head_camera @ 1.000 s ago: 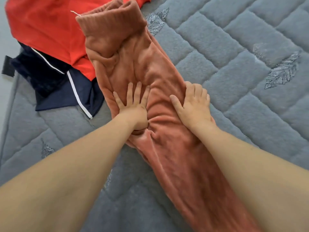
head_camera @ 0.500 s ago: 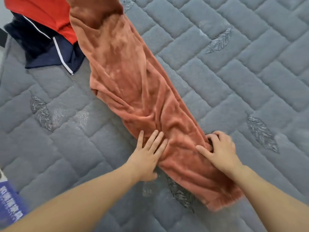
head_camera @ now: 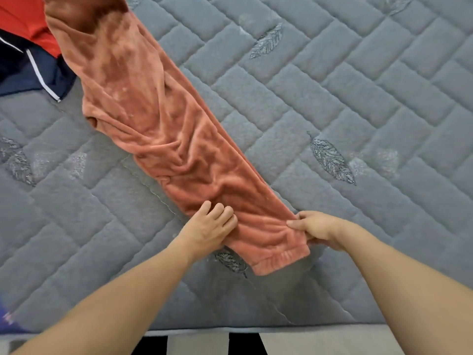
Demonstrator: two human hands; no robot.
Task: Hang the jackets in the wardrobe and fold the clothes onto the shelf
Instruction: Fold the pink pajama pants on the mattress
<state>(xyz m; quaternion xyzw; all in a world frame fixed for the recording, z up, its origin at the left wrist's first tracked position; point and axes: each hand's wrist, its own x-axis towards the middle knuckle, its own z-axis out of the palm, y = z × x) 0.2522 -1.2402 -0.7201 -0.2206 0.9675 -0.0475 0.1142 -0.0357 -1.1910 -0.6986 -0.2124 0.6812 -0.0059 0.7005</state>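
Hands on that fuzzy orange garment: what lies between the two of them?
In the head view, only the orange garment lies between the left hand and right hand: its cuffed end, on the grey mattress.

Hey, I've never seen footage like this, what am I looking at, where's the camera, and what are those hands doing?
No machine here: a person wears a camera on the head, looking down at their own arms. A rust-orange fleece garment lies stretched across a grey quilted mattress. The left hand has its curled fingers on one edge near the cuff; the right hand pinches the opposite edge. At the top left lie a red garment and a navy garment with white piping.
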